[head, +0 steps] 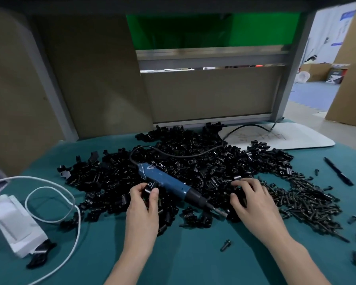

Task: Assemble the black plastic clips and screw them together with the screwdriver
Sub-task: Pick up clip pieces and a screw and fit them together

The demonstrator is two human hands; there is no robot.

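Note:
A big heap of black plastic clips (193,157) covers the middle of the teal table (183,254). A blue electric screwdriver (167,182) lies across the heap, its bit pointing to the lower right between my hands. My left hand (143,204) pinches one black clip (149,187) between thumb and fingers, just left of the screwdriver. On the heap's right side my right hand (251,202) rests with curled fingers around a black clip (239,195). A pile of black screws (308,206) lies right of that hand.
A white power adapter (14,223) with a looping white cable (56,202) lies at the left. A black pen (338,171) and a white board (286,136) are at the right. Loose screws (226,244) dot the front. Brown panels stand behind the table.

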